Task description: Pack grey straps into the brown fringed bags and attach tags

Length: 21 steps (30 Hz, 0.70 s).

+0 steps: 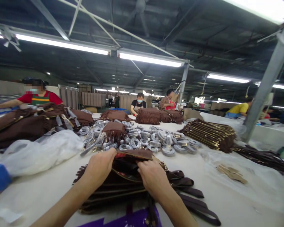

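Head view: the grip is two-handed on one brown bag (142, 154), its mouth held apart between the hands. The left hand (99, 167) pinches the rim's left corner; the right hand (153, 177) closes on the right side, fingertips partly hidden. Directly beneath the grip lies a stack of brown bags (113, 196), so a hard pull could, I judge, drag upper layers askew; loose dark straps (196, 203) right of the grip might snag. Both forearms (67, 201) reach forward, converging, backs of the hands upward. Nearer than the grip, purple plastic (132, 220) rests on the bench (47, 189); beyond it sit coiled grey straps (168, 150).
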Available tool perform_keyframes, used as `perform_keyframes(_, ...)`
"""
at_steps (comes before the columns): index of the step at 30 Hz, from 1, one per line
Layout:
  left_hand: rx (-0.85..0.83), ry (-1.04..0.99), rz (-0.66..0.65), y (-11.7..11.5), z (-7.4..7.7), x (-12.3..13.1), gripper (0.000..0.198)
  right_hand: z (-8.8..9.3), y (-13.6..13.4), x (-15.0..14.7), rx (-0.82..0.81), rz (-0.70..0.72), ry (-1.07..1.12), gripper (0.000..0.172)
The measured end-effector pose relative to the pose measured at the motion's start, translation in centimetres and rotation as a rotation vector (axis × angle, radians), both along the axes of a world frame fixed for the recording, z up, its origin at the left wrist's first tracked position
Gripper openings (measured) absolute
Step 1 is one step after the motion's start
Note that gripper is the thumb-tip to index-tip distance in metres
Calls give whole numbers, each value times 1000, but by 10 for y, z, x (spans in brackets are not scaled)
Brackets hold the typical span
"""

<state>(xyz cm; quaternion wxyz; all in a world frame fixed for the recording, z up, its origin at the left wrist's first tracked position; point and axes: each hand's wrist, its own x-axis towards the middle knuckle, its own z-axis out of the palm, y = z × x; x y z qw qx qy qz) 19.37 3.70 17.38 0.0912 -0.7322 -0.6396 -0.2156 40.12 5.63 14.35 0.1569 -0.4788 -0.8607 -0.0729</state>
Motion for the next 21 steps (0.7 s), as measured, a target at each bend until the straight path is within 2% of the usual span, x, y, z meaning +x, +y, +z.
perform_keyframes(3, -82, -152, -144, -5, 1, -5, 26, -14, 0, -2, -84, 32, -30, 20)
perform_keyframes(6, -144, -442, -314, -17, -6, -26, 29, -39, -5, 3, 80, 95, 154, 26)
perform_keyframes(8, -154, -521, -288, -30, -12, -45, 28, -53, -14, 4, 126, 188, 351, 28)
perform_keyframes(12, -237, -394, -238, -62, -25, -70, 27, -77, -42, -17, -149, 431, 646, 28)
perform_keyframes(14, -262, -332, -273, -74, -32, -72, 32, -87, -55, -38, -243, 441, 746, 26)
perform_keyframes(17, -228, -296, -285, -81, -44, -69, 37, -95, -66, -68, -249, 352, 836, 26)
perform_keyframes(19, -191, -289, -270, -79, -49, -68, 36, -93, -67, -81, -224, 361, 854, 25)
perform_keyframes(21, -188, -277, -266, -75, -51, -70, 28, -88, -67, -86, -197, 380, 873, 25)
